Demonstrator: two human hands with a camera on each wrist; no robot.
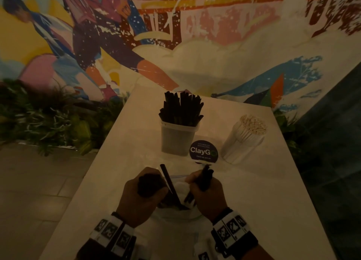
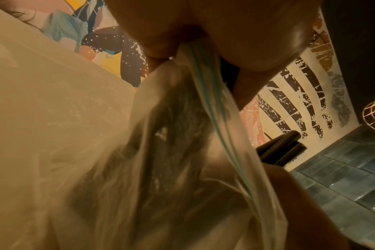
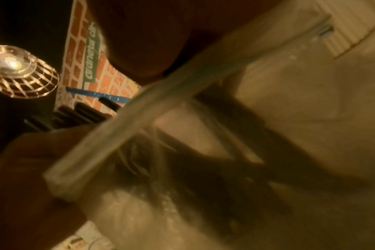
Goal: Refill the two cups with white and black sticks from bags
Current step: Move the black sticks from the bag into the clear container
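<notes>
A clear zip bag (image 1: 180, 185) with black sticks inside lies on the white table (image 1: 121, 162) between my hands. My left hand (image 1: 150, 183) grips the bag's mouth; in the left wrist view its fingers pinch the zip edge (image 2: 195, 72). One black stick (image 1: 168, 182) pokes up out of the bag. My right hand (image 1: 203, 181) holds a bunch of black sticks (image 1: 206, 178) just above the bag's opening, and their ends show as black sticks (image 2: 285, 148) in the left wrist view. Farther back stand a clear cup of black sticks (image 1: 178, 136) and a cup of white sticks (image 1: 244, 142).
A round dark "ClayGo" sticker (image 1: 203, 150) sits on the table between the two cups. A painted wall (image 1: 195, 44) rises right behind the table. Green plants (image 1: 48, 119) line the left side, and dark tiles (image 1: 332, 142) lie on the right.
</notes>
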